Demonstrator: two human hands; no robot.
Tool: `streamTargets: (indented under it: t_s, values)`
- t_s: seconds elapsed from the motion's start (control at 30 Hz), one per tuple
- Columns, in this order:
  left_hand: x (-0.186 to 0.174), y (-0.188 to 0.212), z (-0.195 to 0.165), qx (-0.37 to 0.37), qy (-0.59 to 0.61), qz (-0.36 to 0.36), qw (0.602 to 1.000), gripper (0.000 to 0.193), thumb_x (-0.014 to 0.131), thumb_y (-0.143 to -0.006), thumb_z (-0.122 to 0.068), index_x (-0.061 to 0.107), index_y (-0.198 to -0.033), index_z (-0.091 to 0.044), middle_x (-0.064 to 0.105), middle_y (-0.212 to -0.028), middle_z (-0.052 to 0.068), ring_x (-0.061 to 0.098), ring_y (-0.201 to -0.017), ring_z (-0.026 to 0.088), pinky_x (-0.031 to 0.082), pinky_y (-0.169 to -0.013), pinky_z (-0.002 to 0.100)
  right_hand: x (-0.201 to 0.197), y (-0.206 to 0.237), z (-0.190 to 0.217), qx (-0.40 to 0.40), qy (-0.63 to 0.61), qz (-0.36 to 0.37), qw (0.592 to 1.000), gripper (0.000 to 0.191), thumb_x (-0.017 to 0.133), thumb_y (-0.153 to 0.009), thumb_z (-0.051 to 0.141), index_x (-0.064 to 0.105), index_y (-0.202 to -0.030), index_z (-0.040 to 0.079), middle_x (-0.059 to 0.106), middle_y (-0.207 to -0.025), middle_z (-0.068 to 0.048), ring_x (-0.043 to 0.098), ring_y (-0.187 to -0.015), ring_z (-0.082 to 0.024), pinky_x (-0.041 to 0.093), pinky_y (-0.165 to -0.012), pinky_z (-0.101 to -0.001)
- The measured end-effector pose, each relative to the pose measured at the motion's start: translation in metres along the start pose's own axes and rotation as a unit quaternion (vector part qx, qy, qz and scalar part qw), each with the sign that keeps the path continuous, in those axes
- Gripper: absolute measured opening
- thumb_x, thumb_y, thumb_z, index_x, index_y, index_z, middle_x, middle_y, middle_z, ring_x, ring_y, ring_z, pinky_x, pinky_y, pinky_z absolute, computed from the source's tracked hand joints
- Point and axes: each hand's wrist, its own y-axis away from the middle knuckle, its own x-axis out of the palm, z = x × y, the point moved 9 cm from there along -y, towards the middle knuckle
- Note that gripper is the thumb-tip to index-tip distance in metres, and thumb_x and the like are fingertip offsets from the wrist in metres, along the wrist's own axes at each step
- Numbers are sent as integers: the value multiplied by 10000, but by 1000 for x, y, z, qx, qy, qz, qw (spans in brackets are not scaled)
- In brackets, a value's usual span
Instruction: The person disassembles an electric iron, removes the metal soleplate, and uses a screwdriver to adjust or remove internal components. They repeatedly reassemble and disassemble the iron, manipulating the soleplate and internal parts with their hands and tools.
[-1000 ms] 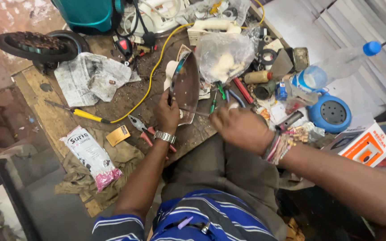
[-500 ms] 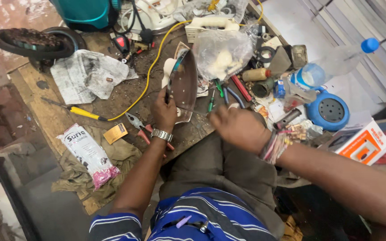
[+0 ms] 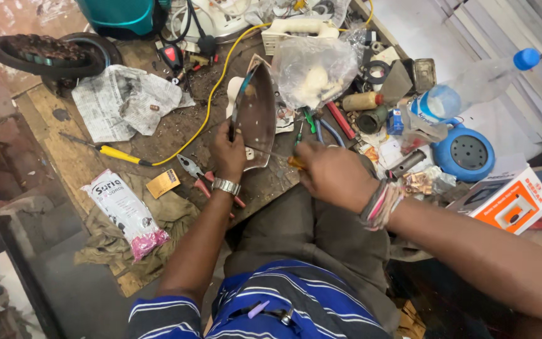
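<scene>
From my remote seat, the slip worries me most: the thin screwdriver with the orange-yellow handle point(image 3: 281, 157) presses against the dull brown metal soleplate of the clothes iron point(image 3: 256, 116), which stands tilted on its edge on the cluttered wooden table point(image 3: 177, 132). If the tip jumps off, I judge it could skid toward the left hand point(image 3: 230, 150), which sits just beside it (very little margin there). The plate could also topple, since only that one hand props it. The left fingers point(image 3: 234, 129) curl shut around the plate's lower edge. The right hand point(image 3: 330, 176) is closed tight on the screwdriver handle. Red-handled pliers point(image 3: 197, 172) lie near the left wrist.
</scene>
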Motion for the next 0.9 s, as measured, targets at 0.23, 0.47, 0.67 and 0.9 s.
streamTargets:
  t_s: [0.23,0.47,0.67,0.9]
  values:
    - [-19,-27,34,-140,141,47,979,414,640,-877,-30,668,-1290,-4,750,-932,68,628,-715,106,499,-626,272,-41,-4,30,-53,64,-102,991,303,694,-902,271,717,-1176,146,681,-911,-105,681,-711,-335,537,-584,-458]
    - [-14,-29,41,-143,203,54,967,409,614,-874,-6,667,-1279,18,751,-1041,73,659,-788,98,531,-674,250,-24,-9,33,-46,67,-81,993,304,693,-912,316,721,-1173,163,665,-885,-107,683,-732,-328,541,-593,-459]
    - [-11,-27,47,-203,209,48,955,472,623,-894,-7,594,-1365,8,734,-1042,122,631,-729,135,507,-595,271,-24,-10,37,-59,65,-97,991,315,698,-897,304,723,-1172,151,664,-909,-124,683,-750,-331,541,-604,-463]
    - [-11,-27,38,-160,222,45,961,456,630,-909,-13,605,-1362,33,750,-1089,126,686,-814,123,556,-681,252,-23,-10,37,-58,59,-99,992,315,698,-887,279,717,-1168,136,659,-894,-122,678,-757,-328,539,-614,-461]
